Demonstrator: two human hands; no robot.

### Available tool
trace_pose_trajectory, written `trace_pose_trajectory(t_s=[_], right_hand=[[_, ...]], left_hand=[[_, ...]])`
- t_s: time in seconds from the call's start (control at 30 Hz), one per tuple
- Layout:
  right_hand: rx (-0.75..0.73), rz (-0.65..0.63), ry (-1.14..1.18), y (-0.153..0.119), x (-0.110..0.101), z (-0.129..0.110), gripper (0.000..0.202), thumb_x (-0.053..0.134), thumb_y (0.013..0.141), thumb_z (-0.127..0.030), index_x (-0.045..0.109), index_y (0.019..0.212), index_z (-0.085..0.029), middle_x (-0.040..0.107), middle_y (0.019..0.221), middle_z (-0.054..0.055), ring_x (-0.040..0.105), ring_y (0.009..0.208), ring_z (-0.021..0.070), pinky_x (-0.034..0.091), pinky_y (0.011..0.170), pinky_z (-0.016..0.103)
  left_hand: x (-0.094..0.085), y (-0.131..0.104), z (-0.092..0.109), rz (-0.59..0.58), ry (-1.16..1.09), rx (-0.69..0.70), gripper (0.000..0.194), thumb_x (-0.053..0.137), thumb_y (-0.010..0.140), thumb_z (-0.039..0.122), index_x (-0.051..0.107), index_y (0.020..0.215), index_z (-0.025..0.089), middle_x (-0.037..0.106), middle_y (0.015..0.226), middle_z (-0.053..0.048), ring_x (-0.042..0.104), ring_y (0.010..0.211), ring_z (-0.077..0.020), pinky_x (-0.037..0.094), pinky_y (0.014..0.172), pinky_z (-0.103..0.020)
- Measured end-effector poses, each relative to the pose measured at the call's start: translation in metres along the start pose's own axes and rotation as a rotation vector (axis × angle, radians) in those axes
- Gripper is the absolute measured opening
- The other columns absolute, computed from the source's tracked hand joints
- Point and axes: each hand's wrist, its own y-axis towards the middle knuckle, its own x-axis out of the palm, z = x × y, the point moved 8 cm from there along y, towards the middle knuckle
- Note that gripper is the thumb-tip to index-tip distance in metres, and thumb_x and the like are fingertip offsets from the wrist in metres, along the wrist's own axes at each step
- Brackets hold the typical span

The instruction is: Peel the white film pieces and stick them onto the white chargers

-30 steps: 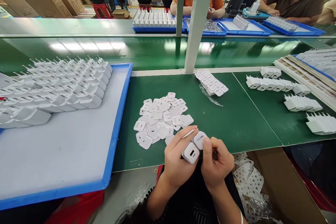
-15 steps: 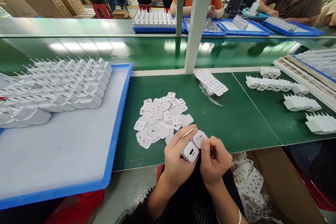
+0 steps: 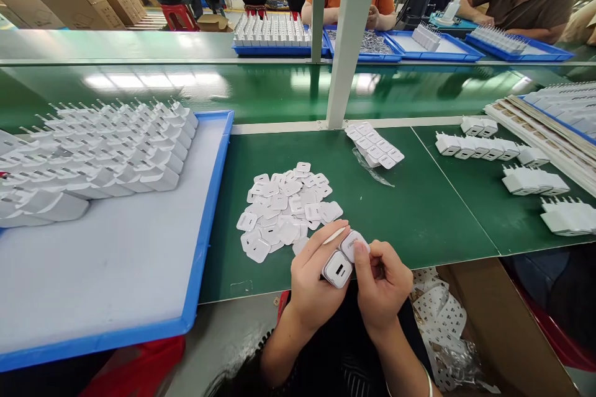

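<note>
My left hand [image 3: 313, 282] grips a small white charger block [image 3: 339, 268] near the front edge of the green mat, its port face turned toward me. My right hand [image 3: 380, 285] touches the same block from the right, thumb pressing on its top side where a label [image 3: 350, 244] with grey print sits. Just beyond my hands lies a loose pile of white stickers [image 3: 286, 211]. A strip of white labels [image 3: 375, 146] lies further back on the mat.
A blue tray [image 3: 205, 217] at left holds several rows of white chargers [image 3: 97, 152]. Rows of chargers [image 3: 484, 149] lie on the mat at right. A white post [image 3: 347, 43] rises behind. People sit at blue trays across the belt. A box of backing sheets [image 3: 442, 316] sits below right.
Almost nothing has moved. My right thumb has slid slightly along the top of the charger block; both hands stay on it.
</note>
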Motion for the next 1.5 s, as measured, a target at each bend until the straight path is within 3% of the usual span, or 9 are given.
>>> trace_pose_trajectory(t_s=[0.27, 0.43, 0.6, 0.83, 1.0, 1.13, 1.23, 1.4, 1.5], right_hand=[[0.386, -0.204, 0.303, 0.010, 0.011, 0.019, 0.037, 0.068, 0.083, -0.039, 0.045, 0.061, -0.020, 0.035, 0.058, -0.006, 0.032, 0.053, 0.0099, 0.030, 0.048, 0.023], [0.487, -0.294, 0.600, 0.007, 0.023, 0.020, 0.044, 0.050, 0.094, -0.045, 0.037, 0.061, -0.021, 0.031, 0.059, -0.006, 0.029, 0.054, 0.0111, 0.029, 0.050, 0.023], [0.480, -0.374, 0.592, 0.009, 0.023, 0.016, 0.043, 0.055, 0.092, -0.045, 0.038, 0.060, -0.020, 0.031, 0.058, -0.006, 0.026, 0.054, 0.0105, 0.027, 0.049, 0.022], [0.398, -0.371, 0.346, 0.019, 0.016, 0.013, 0.053, 0.074, 0.073, -0.037, 0.026, 0.057, -0.022, 0.026, 0.055, -0.009, 0.024, 0.052, 0.0085, 0.024, 0.045, 0.021], [0.316, -0.516, 0.245, 0.043, 0.014, 0.002, 0.018, 0.076, 0.071, -0.025, 0.060, 0.077, -0.020, 0.033, 0.056, -0.008, 0.032, 0.053, 0.0101, 0.030, 0.049, 0.022], [0.261, -0.678, 0.169, 0.057, 0.020, -0.006, 0.008, 0.070, 0.078, -0.023, 0.072, 0.072, -0.019, 0.058, 0.061, -0.001, 0.051, 0.061, 0.0142, 0.039, 0.056, 0.025], [0.237, -0.618, 0.166, 0.064, 0.017, -0.006, 0.011, 0.068, 0.079, -0.023, 0.074, 0.070, -0.019, 0.070, 0.070, 0.002, 0.059, 0.066, 0.0165, 0.044, 0.060, 0.026], [0.221, -0.374, 0.185, 0.066, -0.008, -0.001, 0.009, 0.070, 0.081, -0.024, 0.074, 0.074, -0.021, 0.059, 0.051, -0.004, 0.047, 0.047, 0.0101, 0.038, 0.048, 0.023], [0.313, -0.299, 0.351, 0.059, -0.025, 0.002, 0.007, 0.071, 0.083, -0.027, 0.074, 0.081, -0.021, 0.065, 0.055, -0.002, 0.054, 0.048, 0.0103, 0.043, 0.048, 0.022]], left_hand=[[-0.001, 0.004, -0.001, -0.009, -0.045, -0.062, 0.037, 0.071, 0.077, 0.009, 0.067, 0.111, 0.020, 0.070, 0.113, -0.008, 0.069, 0.098, -0.0207, 0.060, 0.086, -0.033], [-0.001, 0.006, -0.003, -0.062, -0.159, -0.118, 0.035, 0.073, 0.075, 0.011, 0.069, 0.108, 0.022, 0.070, 0.112, -0.008, 0.069, 0.100, -0.0220, 0.058, 0.088, -0.035], [-0.001, 0.007, -0.003, -0.100, -0.222, -0.133, 0.034, 0.074, 0.074, 0.013, 0.070, 0.106, 0.022, 0.071, 0.110, -0.008, 0.069, 0.100, -0.0219, 0.059, 0.085, -0.034], [0.010, 0.008, -0.002, -0.208, -0.274, -0.120, 0.030, 0.074, 0.073, 0.012, 0.069, 0.102, 0.020, 0.072, 0.105, -0.008, 0.068, 0.096, -0.0211, 0.058, 0.083, -0.033], [0.019, 0.007, -0.002, -0.320, -0.296, -0.134, 0.029, 0.071, 0.076, 0.011, 0.068, 0.103, 0.021, 0.070, 0.109, -0.007, 0.067, 0.098, -0.0199, 0.055, 0.085, -0.031], [0.020, 0.004, -0.002, -0.353, -0.313, -0.136, 0.032, 0.069, 0.075, 0.009, 0.068, 0.105, 0.021, 0.068, 0.108, -0.006, 0.066, 0.098, -0.0192, 0.054, 0.085, -0.030], [0.020, 0.003, -0.004, -0.347, -0.301, -0.148, 0.033, 0.072, 0.074, 0.011, 0.069, 0.105, 0.020, 0.069, 0.105, -0.006, 0.066, 0.093, -0.0187, 0.054, 0.083, -0.029], [0.015, 0.007, -0.006, -0.272, -0.319, -0.170, 0.035, 0.077, 0.072, 0.012, 0.069, 0.105, 0.020, 0.071, 0.107, -0.007, 0.066, 0.099, -0.0208, 0.054, 0.087, -0.033], [0.013, 0.008, -0.005, -0.233, -0.324, -0.158, 0.035, 0.078, 0.071, 0.013, 0.069, 0.105, 0.021, 0.072, 0.108, -0.008, 0.066, 0.102, -0.0223, 0.054, 0.089, -0.036]])
